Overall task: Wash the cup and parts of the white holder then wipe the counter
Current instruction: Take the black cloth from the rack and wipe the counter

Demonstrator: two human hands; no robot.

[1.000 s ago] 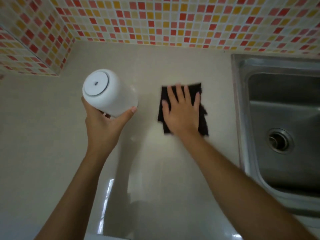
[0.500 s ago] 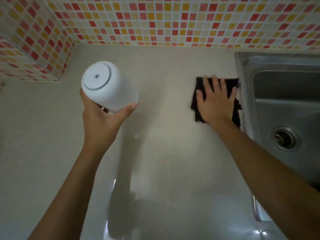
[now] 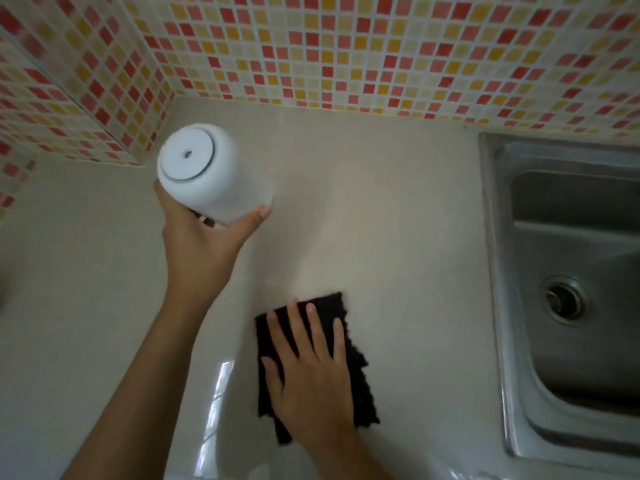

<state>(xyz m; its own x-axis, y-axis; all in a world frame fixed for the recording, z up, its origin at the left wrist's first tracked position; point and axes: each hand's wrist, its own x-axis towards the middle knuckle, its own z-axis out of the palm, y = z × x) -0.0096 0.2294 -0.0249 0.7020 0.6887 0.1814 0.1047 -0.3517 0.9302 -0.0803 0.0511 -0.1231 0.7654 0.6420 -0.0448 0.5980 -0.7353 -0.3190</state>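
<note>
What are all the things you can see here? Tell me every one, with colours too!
white holder: 1, white, lifted above the counter's back left, flat end with a small hole facing the camera
cloth: 1, black, flat on the counter near the front
counter: 1, beige, glossy, between wall and sink
sink: 1, steel grey, right side, round drain in its floor
wall tiles: many, red, orange, yellow and cream, back and left walls
left hand: 1, gripping the white holder
right hand: 1, pressed flat on the cloth, fingers spread
</note>
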